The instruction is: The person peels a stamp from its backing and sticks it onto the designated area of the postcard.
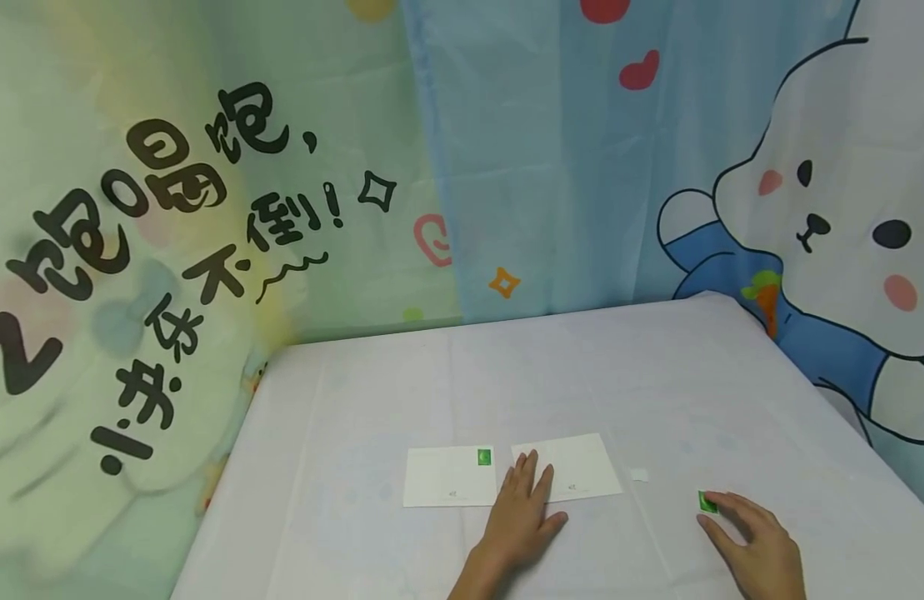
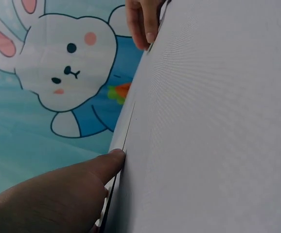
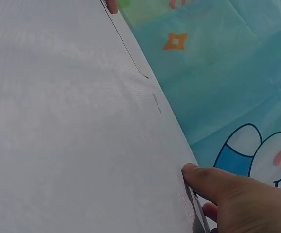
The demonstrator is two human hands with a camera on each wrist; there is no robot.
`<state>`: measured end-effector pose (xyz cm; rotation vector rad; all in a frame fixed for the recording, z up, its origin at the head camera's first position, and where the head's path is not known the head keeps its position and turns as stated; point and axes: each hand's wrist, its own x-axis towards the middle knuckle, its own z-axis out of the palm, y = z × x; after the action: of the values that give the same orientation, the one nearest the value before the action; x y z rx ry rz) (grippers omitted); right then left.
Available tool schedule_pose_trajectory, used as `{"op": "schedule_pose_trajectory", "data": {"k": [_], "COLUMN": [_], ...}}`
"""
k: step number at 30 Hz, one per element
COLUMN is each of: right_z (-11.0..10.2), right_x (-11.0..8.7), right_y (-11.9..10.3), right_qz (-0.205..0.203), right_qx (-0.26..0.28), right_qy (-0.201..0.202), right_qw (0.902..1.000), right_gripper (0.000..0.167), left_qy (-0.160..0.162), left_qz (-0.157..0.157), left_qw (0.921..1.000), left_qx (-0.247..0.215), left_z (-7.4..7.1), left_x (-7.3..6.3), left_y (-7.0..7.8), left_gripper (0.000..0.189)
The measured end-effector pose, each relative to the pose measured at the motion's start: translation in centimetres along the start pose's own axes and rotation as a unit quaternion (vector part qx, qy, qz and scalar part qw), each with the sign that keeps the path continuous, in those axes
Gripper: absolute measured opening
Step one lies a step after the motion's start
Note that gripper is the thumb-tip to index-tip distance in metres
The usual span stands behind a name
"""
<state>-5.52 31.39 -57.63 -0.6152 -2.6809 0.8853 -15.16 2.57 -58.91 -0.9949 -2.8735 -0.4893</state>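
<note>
Two white cards lie side by side on the white cloth in the head view. The left card (image 1: 439,479) bears a green stamp (image 1: 484,457) at its top right corner. My left hand (image 1: 516,512) rests on the left part of the right card (image 1: 589,468), its fingers spread. Off to the right, my right hand (image 1: 761,542) pinches a second green stamp (image 1: 706,502) at its edge between thumb and fingers. In the right wrist view the right thumb (image 3: 203,177) is over a thin piece's edge. The left thumb (image 2: 109,162) shows low on the cloth in the left wrist view.
A small white paper square (image 1: 639,475) lies between the right card and my right hand. The white-covered table (image 1: 372,383) reaches back to a printed curtain (image 1: 521,167) with a cartoon rabbit and black lettering.
</note>
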Motion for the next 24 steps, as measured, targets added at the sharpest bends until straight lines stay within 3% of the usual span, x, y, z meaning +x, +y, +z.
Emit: {"op": "schedule_pose_trajectory", "data": {"k": [9, 18, 24], "right_z": [0.24, 0.4, 0.46], "right_x": [0.04, 0.33, 0.35], "right_y": [-0.43, -0.69, -0.64], "right_qz": [-0.017, 0.004, -0.003], "right_qx": [0.0, -0.002, 0.002], "right_qy": [0.02, 0.038, 0.05], "right_qw": [0.9996, 0.9993, 0.9987], "right_gripper": [0.044, 0.037, 0.032], "left_qy": [-0.003, -0.005, -0.003], "left_qz": [0.001, -0.002, 0.001], "left_qw": [1.0, 1.0, 1.0], "left_qx": [0.01, 0.008, 0.004], "left_z": [-0.37, -0.32, -0.32], "left_x": [-0.14, -0.13, -0.14], "left_y": [0.04, 0.12, 0.1], "left_gripper": [0.064, 0.063, 0.063]}}
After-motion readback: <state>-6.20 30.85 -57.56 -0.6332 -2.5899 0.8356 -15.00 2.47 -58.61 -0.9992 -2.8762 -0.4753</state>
